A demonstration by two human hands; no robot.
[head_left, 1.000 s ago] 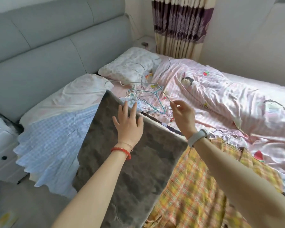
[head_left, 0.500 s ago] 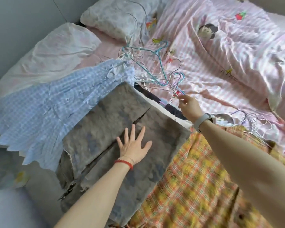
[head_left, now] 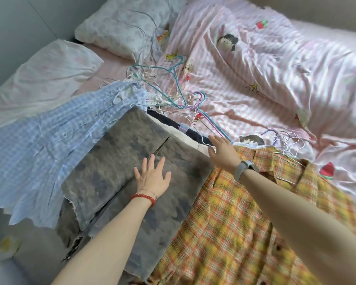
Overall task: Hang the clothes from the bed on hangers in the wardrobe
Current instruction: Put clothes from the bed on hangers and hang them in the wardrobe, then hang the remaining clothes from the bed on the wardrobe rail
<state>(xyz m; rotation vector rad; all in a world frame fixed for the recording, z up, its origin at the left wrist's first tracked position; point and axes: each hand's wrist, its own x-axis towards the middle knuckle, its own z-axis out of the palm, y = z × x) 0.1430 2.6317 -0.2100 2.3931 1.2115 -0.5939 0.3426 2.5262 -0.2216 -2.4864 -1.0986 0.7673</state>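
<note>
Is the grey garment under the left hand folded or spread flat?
Folded. The grey garment lies doubled, a folded upper layer showing a raised edge; left hand presses flat on it.

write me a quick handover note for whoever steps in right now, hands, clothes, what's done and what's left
Left hand: open, flat on the grey trousers.
Right hand: open, empty, above the trousers' top edge, near the loose hangers.
Blue checked garment lies left of the trousers, yellow plaid shirt right; second hanger bunch at the shirt's collar.
Done: nothing hung in view.
Left: put each garment on a hanger, carry to the wardrobe, which is out of view.
</note>
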